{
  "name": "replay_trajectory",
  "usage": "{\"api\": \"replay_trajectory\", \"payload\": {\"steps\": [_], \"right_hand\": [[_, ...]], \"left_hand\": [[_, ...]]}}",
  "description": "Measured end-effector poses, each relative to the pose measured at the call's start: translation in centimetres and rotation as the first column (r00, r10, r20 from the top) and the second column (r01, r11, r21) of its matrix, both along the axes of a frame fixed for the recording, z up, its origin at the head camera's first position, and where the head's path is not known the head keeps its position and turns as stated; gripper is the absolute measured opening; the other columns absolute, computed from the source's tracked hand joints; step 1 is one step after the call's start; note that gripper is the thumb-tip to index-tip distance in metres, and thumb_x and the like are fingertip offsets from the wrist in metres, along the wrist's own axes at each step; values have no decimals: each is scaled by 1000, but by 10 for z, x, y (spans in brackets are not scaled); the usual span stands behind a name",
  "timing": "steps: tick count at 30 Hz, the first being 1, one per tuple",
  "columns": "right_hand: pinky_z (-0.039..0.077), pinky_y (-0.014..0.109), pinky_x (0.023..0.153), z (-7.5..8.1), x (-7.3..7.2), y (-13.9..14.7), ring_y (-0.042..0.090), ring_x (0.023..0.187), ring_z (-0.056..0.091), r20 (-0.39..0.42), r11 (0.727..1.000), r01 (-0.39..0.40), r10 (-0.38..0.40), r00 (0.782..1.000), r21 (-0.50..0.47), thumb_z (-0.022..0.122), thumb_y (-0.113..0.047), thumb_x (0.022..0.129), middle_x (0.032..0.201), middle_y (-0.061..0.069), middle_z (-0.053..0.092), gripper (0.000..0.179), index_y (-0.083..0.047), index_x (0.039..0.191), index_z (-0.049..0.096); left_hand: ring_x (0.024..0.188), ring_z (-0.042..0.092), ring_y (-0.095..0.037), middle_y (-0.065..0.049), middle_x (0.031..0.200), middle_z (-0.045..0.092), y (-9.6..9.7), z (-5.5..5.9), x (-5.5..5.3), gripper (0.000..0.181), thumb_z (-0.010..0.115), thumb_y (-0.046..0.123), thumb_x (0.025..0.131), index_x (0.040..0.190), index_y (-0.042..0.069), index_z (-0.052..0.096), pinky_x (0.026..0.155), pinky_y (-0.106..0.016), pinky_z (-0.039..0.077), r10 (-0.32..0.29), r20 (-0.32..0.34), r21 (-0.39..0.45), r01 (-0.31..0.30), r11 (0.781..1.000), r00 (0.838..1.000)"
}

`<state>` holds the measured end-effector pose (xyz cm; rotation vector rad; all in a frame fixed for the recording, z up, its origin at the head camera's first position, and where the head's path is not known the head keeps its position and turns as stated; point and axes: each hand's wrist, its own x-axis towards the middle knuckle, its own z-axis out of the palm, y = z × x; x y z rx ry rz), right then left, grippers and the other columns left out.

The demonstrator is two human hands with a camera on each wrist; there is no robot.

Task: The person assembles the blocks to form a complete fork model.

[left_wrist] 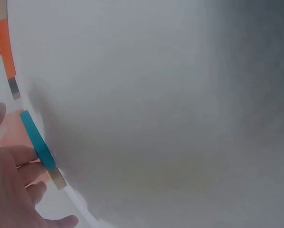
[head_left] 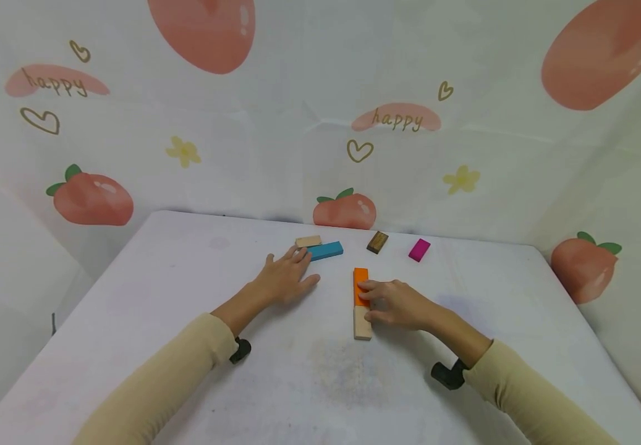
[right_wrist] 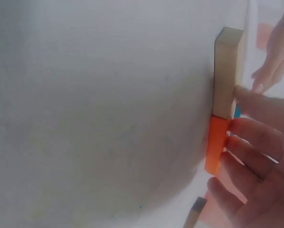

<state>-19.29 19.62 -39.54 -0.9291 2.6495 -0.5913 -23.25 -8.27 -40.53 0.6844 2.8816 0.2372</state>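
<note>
My left hand [head_left: 284,279] reaches forward over the white table, its fingertips at the left end of a blue wooden block [head_left: 328,250]. Just behind that block lies a plain wooden block [head_left: 308,240]. To the right, an orange block [head_left: 361,275] and a second plain block [head_left: 361,331] lie end to end in a straight line. Over their right side rests my right hand [head_left: 400,304], with relaxed fingers. In the right wrist view, its fingertips touch the orange block [right_wrist: 217,142] while the thumb rests at the plain block [right_wrist: 225,71].
Toward the back of the table [head_left: 231,395] lie a dark brown block [head_left: 377,242] and a magenta block [head_left: 419,250]. A white cloth backdrop [head_left: 275,142] with peach prints hangs behind the table's far edge.
</note>
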Motion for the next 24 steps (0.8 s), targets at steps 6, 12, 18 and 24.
{"api": "replay_trajectory", "payload": {"steps": [6,12,18,24], "right_hand": [[44,53,102,1,2,-3,36,131,52,-16,1000,18,-18,1000,7,75,-35,89,140,14,58,51,-2,127,68],[45,55,102,1,3,-3,37,129,54,-41,1000,6,-5,999,17,75,-34,89,139,15,59,50,-1,125,68],[44,57,102,1,3,-3,37,129,54,-53,1000,2,-1,999,18,75,-34,88,138,15,59,49,-1,125,69],[43,57,103,0,3,-4,36,129,54,-48,1000,9,-9,999,21,75,-34,88,139,15,59,50,-1,125,69]], "left_hand": [[152,13,-30,-12,163,25,0,1,-3,72,38,53,103,157,6,29,111,-68,21,-29,-2,6,29,1000,1000],[151,17,-30,-11,162,26,1,1,-6,74,41,55,101,156,7,30,111,-67,23,-68,-10,-9,68,998,998],[151,17,-29,-10,162,27,0,0,-8,75,42,56,100,157,8,30,112,-67,23,-105,-6,-16,105,994,994],[152,16,-29,-7,163,27,2,-1,-12,76,42,58,100,157,10,30,112,-66,24,-136,5,-19,136,991,991]]}}
